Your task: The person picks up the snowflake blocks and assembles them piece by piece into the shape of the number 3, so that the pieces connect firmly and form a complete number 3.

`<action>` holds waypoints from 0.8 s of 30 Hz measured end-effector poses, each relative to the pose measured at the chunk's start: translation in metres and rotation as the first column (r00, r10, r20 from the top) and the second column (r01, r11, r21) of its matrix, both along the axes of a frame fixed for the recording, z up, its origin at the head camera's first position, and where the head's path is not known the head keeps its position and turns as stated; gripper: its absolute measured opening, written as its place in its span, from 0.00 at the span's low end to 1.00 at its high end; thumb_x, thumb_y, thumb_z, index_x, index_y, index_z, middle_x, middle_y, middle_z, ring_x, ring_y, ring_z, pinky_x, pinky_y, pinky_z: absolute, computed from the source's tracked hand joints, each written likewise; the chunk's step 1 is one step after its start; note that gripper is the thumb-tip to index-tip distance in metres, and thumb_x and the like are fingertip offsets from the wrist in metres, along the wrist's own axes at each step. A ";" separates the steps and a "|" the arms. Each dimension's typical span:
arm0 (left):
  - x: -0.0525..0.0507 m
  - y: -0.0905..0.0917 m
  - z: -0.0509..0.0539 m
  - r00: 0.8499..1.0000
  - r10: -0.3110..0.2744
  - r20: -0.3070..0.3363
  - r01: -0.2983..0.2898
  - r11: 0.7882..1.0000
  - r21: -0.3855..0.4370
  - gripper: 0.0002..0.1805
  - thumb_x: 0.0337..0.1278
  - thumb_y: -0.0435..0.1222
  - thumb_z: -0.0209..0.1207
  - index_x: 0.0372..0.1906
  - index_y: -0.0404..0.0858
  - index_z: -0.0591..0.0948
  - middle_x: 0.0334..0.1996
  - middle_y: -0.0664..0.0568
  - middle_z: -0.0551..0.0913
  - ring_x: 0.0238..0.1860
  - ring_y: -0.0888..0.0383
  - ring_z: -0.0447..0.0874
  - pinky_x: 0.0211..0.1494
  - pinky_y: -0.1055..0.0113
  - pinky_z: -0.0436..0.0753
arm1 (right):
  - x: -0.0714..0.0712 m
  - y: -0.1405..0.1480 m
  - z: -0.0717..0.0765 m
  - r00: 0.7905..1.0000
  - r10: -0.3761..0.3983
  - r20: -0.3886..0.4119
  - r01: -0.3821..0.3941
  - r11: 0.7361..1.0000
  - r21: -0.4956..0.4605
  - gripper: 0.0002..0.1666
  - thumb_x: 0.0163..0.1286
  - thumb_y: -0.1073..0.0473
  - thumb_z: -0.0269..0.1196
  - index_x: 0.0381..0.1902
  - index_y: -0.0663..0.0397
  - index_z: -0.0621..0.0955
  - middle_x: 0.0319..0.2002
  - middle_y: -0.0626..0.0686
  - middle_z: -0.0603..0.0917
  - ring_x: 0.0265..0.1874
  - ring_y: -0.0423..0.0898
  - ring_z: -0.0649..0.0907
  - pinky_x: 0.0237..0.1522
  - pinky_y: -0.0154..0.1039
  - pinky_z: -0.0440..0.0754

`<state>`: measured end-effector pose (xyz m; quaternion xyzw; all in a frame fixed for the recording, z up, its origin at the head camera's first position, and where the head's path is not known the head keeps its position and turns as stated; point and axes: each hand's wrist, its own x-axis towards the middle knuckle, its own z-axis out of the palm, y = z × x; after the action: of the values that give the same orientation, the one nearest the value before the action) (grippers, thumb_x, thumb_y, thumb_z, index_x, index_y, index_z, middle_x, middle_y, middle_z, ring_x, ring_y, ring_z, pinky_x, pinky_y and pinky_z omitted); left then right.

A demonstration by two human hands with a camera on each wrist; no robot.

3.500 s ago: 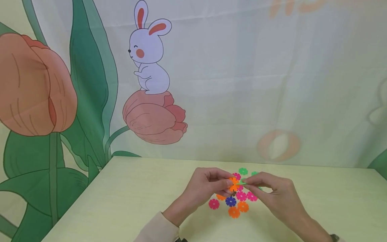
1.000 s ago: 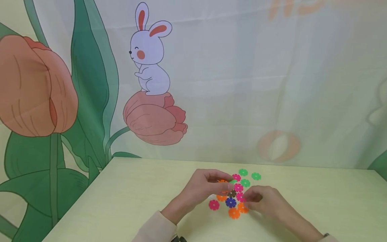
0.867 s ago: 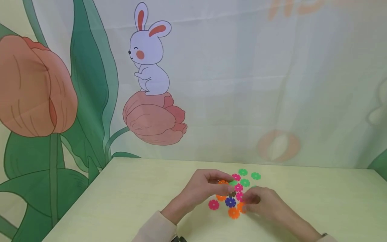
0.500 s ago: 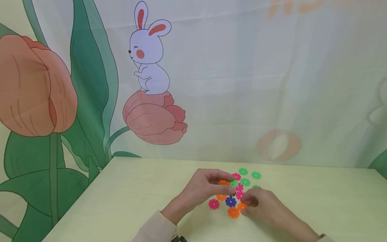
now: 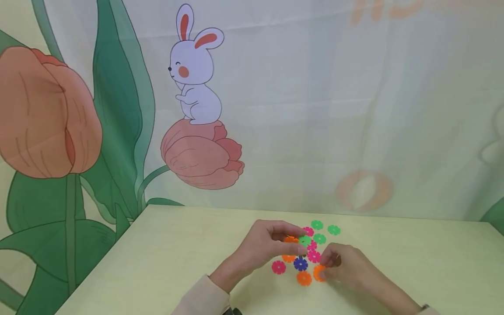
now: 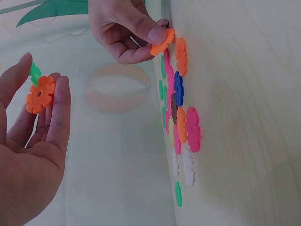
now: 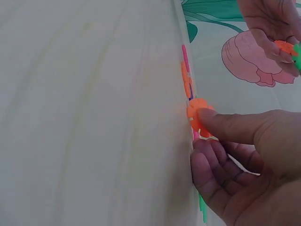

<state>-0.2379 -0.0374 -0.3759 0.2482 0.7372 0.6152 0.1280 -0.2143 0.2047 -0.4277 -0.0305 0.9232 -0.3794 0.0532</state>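
Observation:
My left hand (image 5: 264,240) holds an orange flower-shaped disc (image 6: 40,95) joined to a green one (image 6: 35,74), between thumb and fingers. In the head view the green disc (image 5: 304,241) shows between the fingertips. My right hand (image 5: 346,265) pinches a single orange disc (image 5: 319,273) at the near right of the loose discs. The right wrist view shows my thumb pressed on that orange disc (image 7: 197,115), the other fingers curled below it.
Loose discs lie on the pale table (image 5: 177,262): a blue one (image 5: 301,264), a pink one (image 5: 278,267), an orange one (image 5: 304,278), green ones (image 5: 334,229) behind. The left wrist view adds white discs (image 6: 188,167). A printed curtain (image 5: 283,131) hangs behind.
My left hand joined the green disc to the orange one and drew slightly left. My right hand let go of the green disc, moved down to the near discs and took an orange one.

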 end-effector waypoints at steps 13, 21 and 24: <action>0.000 0.001 -0.002 1.000 0.006 -0.010 -0.005 1.000 0.023 0.14 0.60 0.37 0.77 0.50 0.46 0.93 0.44 0.55 0.92 0.41 0.53 0.91 0.48 0.61 0.87 | 0.020 0.018 0.052 0.963 0.039 -0.268 -0.109 0.962 -0.251 0.12 0.69 0.56 0.75 0.43 0.53 0.83 0.38 0.47 0.90 0.40 0.45 0.90 0.45 0.38 0.88; 0.000 0.002 -0.003 1.000 0.023 -0.016 -0.023 0.999 0.024 0.13 0.60 0.37 0.77 0.50 0.45 0.93 0.44 0.56 0.91 0.41 0.54 0.91 0.45 0.63 0.89 | 0.030 0.011 0.061 0.930 0.010 -0.366 -0.136 0.937 -0.322 0.13 0.69 0.56 0.76 0.47 0.52 0.85 0.41 0.47 0.91 0.40 0.44 0.91 0.46 0.37 0.89; 0.000 0.002 -0.003 1.000 0.016 -0.021 -0.015 0.999 0.031 0.13 0.60 0.37 0.77 0.50 0.45 0.93 0.44 0.55 0.92 0.41 0.53 0.91 0.46 0.63 0.89 | 0.032 0.009 0.061 0.914 0.008 -0.405 -0.147 0.938 -0.315 0.12 0.69 0.57 0.76 0.47 0.51 0.86 0.40 0.46 0.90 0.39 0.44 0.91 0.44 0.37 0.90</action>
<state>-0.2377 -0.0354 -0.3791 0.2508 0.7309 0.6249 0.1114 -0.1824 0.2142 -0.3670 -0.1526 0.8336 -0.5157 -0.1262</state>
